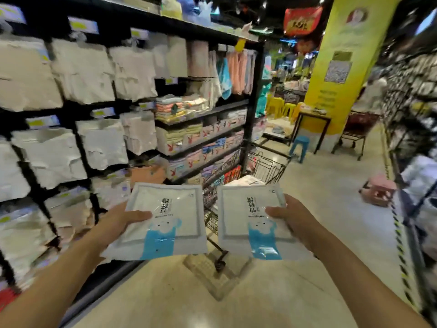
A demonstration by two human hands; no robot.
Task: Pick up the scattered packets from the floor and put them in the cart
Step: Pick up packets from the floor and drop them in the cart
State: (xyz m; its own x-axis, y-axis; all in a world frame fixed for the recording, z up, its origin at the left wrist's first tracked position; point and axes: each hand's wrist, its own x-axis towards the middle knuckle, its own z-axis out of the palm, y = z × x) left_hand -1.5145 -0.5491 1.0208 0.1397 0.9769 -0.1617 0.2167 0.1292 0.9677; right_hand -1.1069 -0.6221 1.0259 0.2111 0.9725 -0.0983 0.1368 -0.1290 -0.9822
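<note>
My left hand (118, 223) grips a flat white packet with a blue figure printed on it (165, 216), thumb on top. My right hand (290, 218) grips a matching white and blue packet (246, 218), which looks like more than one stacked. Both packets are held level at chest height, side by side. Just beyond and partly hidden behind them stands a black wire shopping cart (264, 166), with something white lying inside it.
A tall black shelf rack (94, 102) of packaged textiles and towels runs along my left. Another rack lines the right edge. A pink stool (378, 189) and a blue stool (299, 145) stand on the pale floor ahead, near a yellow pillar (340, 67).
</note>
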